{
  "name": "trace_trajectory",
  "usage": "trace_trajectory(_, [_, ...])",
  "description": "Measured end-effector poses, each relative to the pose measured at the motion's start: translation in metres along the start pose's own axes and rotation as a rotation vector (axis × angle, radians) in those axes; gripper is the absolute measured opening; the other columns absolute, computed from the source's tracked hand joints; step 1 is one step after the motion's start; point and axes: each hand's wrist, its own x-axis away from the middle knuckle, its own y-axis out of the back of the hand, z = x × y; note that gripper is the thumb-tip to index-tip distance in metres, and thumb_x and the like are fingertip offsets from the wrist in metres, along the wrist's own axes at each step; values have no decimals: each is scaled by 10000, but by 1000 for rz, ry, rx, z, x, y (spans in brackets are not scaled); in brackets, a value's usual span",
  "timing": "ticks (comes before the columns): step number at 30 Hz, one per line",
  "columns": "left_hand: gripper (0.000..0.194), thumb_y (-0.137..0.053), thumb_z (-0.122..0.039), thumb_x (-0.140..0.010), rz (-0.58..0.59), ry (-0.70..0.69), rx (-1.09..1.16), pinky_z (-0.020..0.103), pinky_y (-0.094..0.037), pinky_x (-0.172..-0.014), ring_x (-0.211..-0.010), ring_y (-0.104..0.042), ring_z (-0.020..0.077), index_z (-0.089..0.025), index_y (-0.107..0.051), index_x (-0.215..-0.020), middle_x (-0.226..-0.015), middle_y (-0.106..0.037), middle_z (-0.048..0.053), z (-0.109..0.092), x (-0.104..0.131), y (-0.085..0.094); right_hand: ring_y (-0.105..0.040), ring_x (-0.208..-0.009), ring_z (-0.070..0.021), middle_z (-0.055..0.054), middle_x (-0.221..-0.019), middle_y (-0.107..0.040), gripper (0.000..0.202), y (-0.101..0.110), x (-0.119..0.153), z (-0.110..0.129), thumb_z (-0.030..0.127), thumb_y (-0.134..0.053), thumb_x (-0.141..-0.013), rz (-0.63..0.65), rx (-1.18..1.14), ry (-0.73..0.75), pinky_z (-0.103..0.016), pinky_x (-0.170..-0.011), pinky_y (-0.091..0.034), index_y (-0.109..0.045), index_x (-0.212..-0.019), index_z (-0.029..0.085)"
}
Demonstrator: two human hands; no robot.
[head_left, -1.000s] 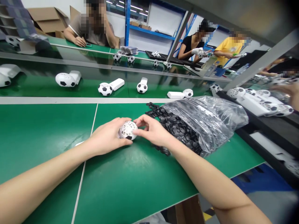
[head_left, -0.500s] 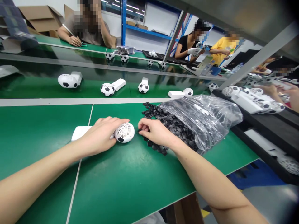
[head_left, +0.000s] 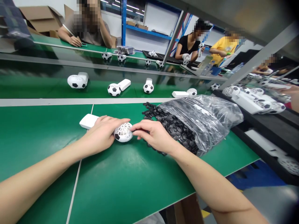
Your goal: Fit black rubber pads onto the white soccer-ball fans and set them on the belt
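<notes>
My left hand [head_left: 102, 132] is closed around a white handheld fan [head_left: 123, 132] whose round head is patterned like a football, with an openwork grille on top. Its white handle sticks out behind the hand, on the green table. My right hand [head_left: 150, 132] pinches a small black piece, mostly hidden by the fingertips, at the right side of the fan head. Black pieces [head_left: 173, 126] lie heaped behind and beside the right hand, spilling from a clear plastic bag [head_left: 210, 118].
Beyond the white rail [head_left: 46, 102], several football-patterned fans [head_left: 114, 89] lie on a green conveyor belt [head_left: 98, 91]. At right, a black tray [head_left: 252, 115] holds more white fans. Co-workers sit across the line, one in a yellow shirt [head_left: 220, 49].
My right hand has moved left from the heap's edge to the fan head, carrying the black piece. The fan's handle has swung slightly away from me. Fans on the near belt have shifted right.
</notes>
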Motion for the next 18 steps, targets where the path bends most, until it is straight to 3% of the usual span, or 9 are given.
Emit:
trace_trajectory(3, [649,-368,-80,-699,1,-7,0,411,-302,-980,-1074,-467,228,-300,-404,-1308,-1185,-567,6,-1,0,-2,-565,-777,-134,-23,-821,-587,95,1,0,1,186,-568,-846,-97,210,129,-255,-728,-464,-661,-857,201])
trace_trajectory(6, [670,-429,-111,-683,11,0,20,401,-321,-958,-1072,-462,240,-315,-383,-1320,-1169,-569,7,-1,1,-1,-569,-757,-127,-10,-798,-608,89,1,0,2,172,-552,-851,-99,205,103,-240,-709,-456,-637,-865,195])
trace_trajectory(9, [670,-564,-283,-696,33,1,61,411,-318,-963,-1080,-453,262,-293,-365,-1336,-1190,-557,25,-1,1,2,-570,-692,-109,10,-763,-628,89,1,1,4,151,-547,-845,-44,118,50,-219,-663,-450,-628,-859,184])
trace_trajectory(13, [781,-607,-610,-649,41,71,93,458,-307,-973,-1095,-445,302,-236,-421,-1310,-1185,-559,74,-6,1,5,-578,-783,-124,-6,-820,-633,67,1,1,6,166,-602,-817,-7,77,88,-236,-736,-450,-664,-824,189])
trace_trajectory(18, [770,-561,-675,-656,25,117,110,476,-314,-968,-1092,-457,318,-228,-468,-1276,-1165,-573,83,-13,0,7,-571,-703,-105,21,-771,-640,76,-5,2,5,120,-623,-788,3,-43,-28,-224,-695,-451,-651,-809,188])
